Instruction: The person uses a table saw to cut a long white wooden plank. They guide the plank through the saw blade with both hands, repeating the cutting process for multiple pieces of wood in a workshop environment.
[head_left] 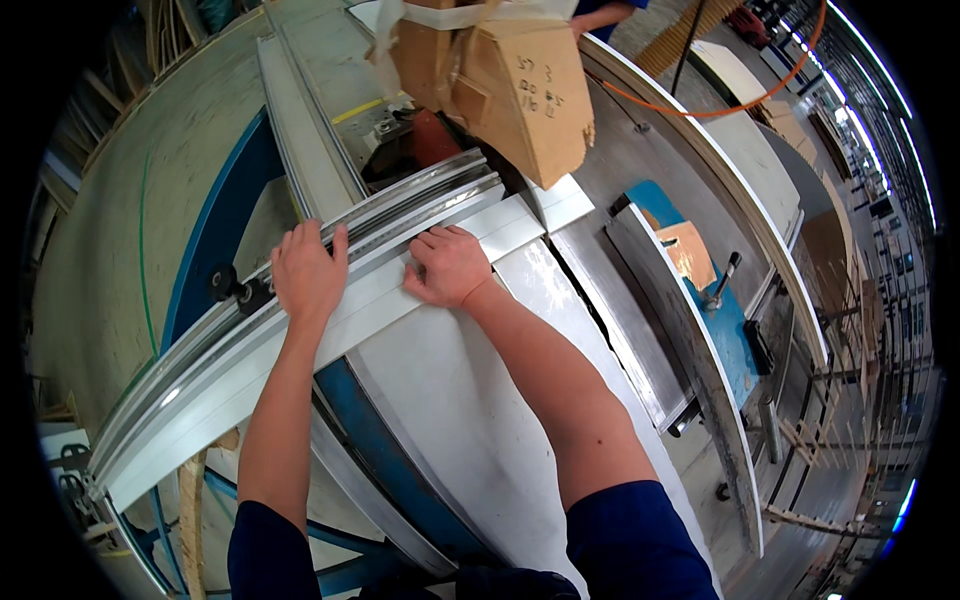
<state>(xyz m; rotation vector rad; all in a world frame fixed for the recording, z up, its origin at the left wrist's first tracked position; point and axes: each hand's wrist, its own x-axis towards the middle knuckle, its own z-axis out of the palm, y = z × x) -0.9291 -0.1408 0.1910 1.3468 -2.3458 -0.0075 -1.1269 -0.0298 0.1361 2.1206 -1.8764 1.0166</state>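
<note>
A long silvery-white metal rail (370, 309) with channelled profiles runs diagonally across the machine from lower left to upper middle. My left hand (307, 272) has its fingers curled over the channelled part, left of centre. To its right, my right hand (447, 265) grips the same rail with bent fingers, the thumb toward the lower left. A black knob fitting (226, 283) sits on the rail left of my left hand. Below the rail are a pale machine table (440, 400) and a blue steel strip (375, 431). The undersides of both hands are hidden.
A cardboard-covered housing (520, 100) stands beyond the rail, with another person's arm (600, 18) behind it. At right are a metal side table (650, 360), a blue board with a lever (732, 340), long panels and an orange hose (720, 113). A concrete floor (120, 260) shows at left.
</note>
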